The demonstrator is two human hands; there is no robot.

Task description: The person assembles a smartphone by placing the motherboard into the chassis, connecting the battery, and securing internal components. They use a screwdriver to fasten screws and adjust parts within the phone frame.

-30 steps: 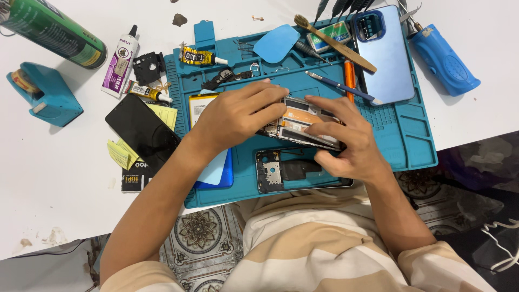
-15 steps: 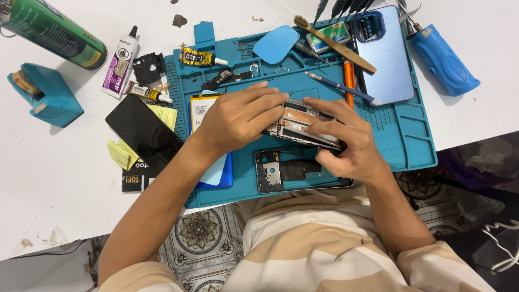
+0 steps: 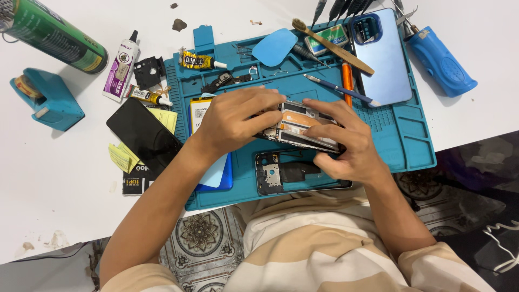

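Two hands, left hand [image 3: 238, 121] and right hand [image 3: 343, 146], pinch one opened phone [image 3: 294, 127], fingers hiding much of it; one phone frame [image 3: 286, 173] lies beneath, part-covered.

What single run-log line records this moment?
left hand: grips opened phone | right hand: grips same phone | under: teal repair mat | near: phone frame
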